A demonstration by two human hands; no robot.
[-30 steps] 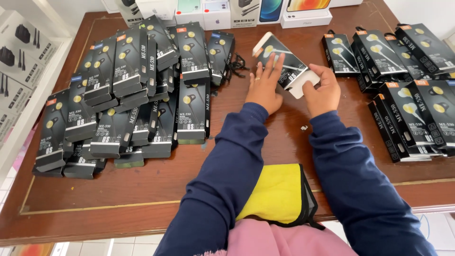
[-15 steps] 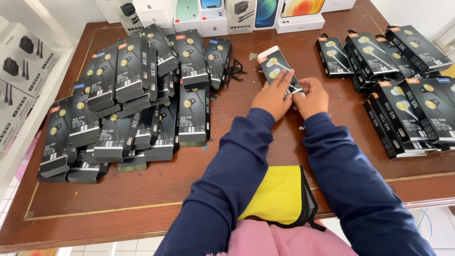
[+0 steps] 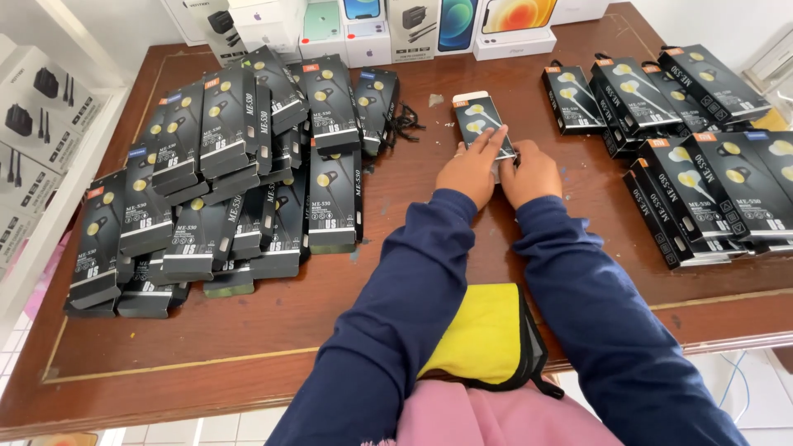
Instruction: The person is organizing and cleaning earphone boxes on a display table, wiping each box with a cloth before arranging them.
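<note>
Both my hands hold one slim black earphone box (image 3: 481,122) near the middle of the brown wooden table (image 3: 248,330). My left hand (image 3: 469,172) grips its near left edge and my right hand (image 3: 530,172) grips its near right corner. The box points away from me, with its clear front window facing up and its near end hidden by my fingers. Dark blue sleeves cover both arms.
A big heap of the same black boxes (image 3: 223,173) fills the table's left half. Several more lie in rows at the right (image 3: 702,182). Phone and charger boxes (image 3: 388,25) line the far edge. A yellow cloth (image 3: 483,334) rests at the near edge.
The box has turned from a slanted hold to pointing straight away from me. Both hands have closed in on its near end.
</note>
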